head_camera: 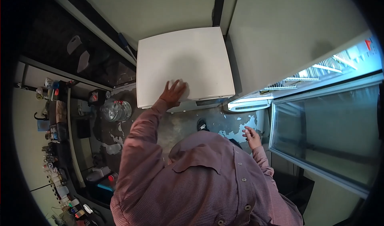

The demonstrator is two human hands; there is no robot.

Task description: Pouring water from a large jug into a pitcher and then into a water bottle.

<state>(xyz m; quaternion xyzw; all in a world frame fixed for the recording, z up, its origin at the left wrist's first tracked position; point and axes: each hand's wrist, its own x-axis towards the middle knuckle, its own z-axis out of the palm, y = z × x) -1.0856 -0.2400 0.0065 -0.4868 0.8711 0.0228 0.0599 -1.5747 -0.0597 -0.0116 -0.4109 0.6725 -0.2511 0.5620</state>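
Note:
The white top of a boxy appliance (180, 55) lies before me, with a dark recess (214, 101) along its front. My left hand (174, 94) rests near the front edge of this top, fingers spread and nothing held. Low at my right side hangs my right hand (252, 137), its fingers loosely apart and nothing in them. Closest to it is the swung-out glass door (324, 133) of an upright display refrigerator. Lit wire shelves (303, 76) show inside that refrigerator, though what they carry is hard to make out.
A large clear plastic water bottle (117, 109) stands on the worn floor (177, 122) at left. Beyond it runs a shelf (70, 130) crowded with small bottles and items. A blue-handled pole (124, 42) leans beside the appliance. The refrigerator's lower vent grille (249, 106) juts out at right.

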